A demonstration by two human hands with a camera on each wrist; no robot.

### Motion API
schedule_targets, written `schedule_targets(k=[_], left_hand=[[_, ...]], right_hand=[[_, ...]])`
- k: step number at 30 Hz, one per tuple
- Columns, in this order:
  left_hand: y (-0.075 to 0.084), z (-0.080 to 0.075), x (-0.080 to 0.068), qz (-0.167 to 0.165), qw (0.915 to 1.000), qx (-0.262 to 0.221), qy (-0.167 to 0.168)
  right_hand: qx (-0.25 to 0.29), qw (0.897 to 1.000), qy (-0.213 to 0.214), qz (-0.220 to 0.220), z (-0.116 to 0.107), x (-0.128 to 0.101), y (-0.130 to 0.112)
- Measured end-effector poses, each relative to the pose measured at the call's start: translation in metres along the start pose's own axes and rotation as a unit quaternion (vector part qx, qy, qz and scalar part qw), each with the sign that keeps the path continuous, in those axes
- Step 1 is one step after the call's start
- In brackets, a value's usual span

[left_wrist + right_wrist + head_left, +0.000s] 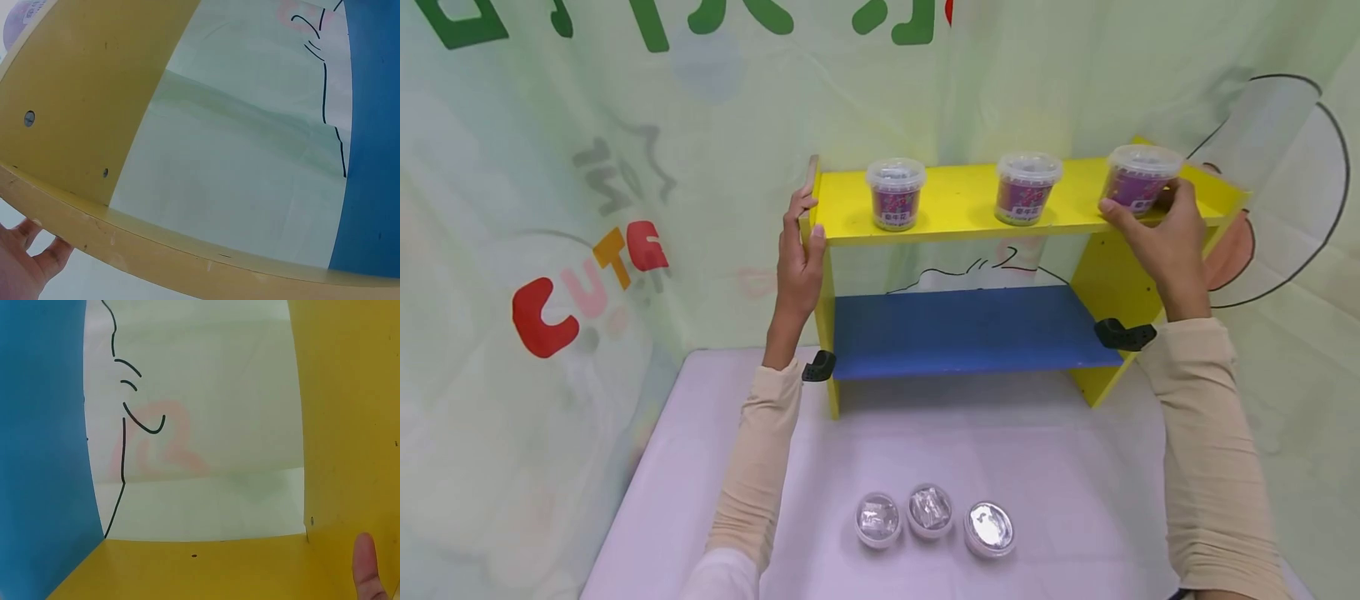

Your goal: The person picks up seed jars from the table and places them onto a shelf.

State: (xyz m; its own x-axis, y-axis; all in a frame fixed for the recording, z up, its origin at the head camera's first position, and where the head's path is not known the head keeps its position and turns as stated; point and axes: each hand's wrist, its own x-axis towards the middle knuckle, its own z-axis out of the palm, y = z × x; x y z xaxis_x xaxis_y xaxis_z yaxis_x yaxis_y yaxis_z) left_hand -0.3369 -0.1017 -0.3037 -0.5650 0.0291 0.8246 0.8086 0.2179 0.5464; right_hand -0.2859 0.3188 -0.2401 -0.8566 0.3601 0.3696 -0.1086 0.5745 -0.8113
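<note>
Three small clear tubs [930, 510] sit in a row on the pale tabletop [1060, 467], closest to the camera, untouched. Farther back stands a shelf unit with a yellow top board [970, 204] and a blue lower board [962, 329]. On the top board stand three purple cups with clear lids; the right hand [1161, 242] curls its thumb and fingers round the rightmost purple cup [1138, 179], near the board's right end. The left hand [799, 250] clasps the shelf's left edge, fingers wrapped over it (a steadying hold, by the look of it). To do this well, I judge the cup should be kept upright and level, away from the board's edge, while the left hand braces the shelf.
</note>
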Motion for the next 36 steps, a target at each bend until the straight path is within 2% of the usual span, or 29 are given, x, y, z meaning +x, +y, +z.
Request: schedule_targets(k=[2, 4, 7, 9, 12, 14, 27, 36], left_hand=[[0.005, 0.000, 0.001, 0.005, 1.0000, -0.004, 0.001], [0.016, -0.001, 0.001, 0.004, 1.0000, -0.006, 0.000], [0.032, -0.003, 0.001, -0.002, 1.0000, -0.005, -0.001], [0.039, -0.004, 0.001, -0.007, 1.0000, -0.002, -0.001], [0.041, -0.004, 0.000, -0.005, 1.0000, 0.001, -0.002], [0.042, -0.004, -0.001, -0.001, 1.0000, 0.002, 0.000], [0.041, -0.004, 0.002, -0.011, 0.9998, -0.013, -0.004], [0.041, -0.004, 0.001, -0.027, 0.9995, -0.010, -0.010]], right_hand=[[-0.004, 1.000, 0.008, -0.009, 0.001, -0.001, 0.000], [-0.010, 1.000, 0.017, -0.023, 0.002, -0.006, 0.002], [-0.037, 0.997, 0.034, -0.062, 0.005, -0.017, 0.008], [-0.071, 0.991, 0.045, -0.102, 0.007, -0.026, 0.014], [-0.129, 0.977, 0.067, -0.156, 0.010, -0.036, 0.023], [-0.153, 0.969, 0.078, -0.177, 0.010, -0.040, 0.027], [-0.158, 0.962, 0.099, -0.201, 0.010, -0.035, 0.027], [-0.168, 0.963, 0.094, -0.188, 0.012, -0.034, 0.029]])
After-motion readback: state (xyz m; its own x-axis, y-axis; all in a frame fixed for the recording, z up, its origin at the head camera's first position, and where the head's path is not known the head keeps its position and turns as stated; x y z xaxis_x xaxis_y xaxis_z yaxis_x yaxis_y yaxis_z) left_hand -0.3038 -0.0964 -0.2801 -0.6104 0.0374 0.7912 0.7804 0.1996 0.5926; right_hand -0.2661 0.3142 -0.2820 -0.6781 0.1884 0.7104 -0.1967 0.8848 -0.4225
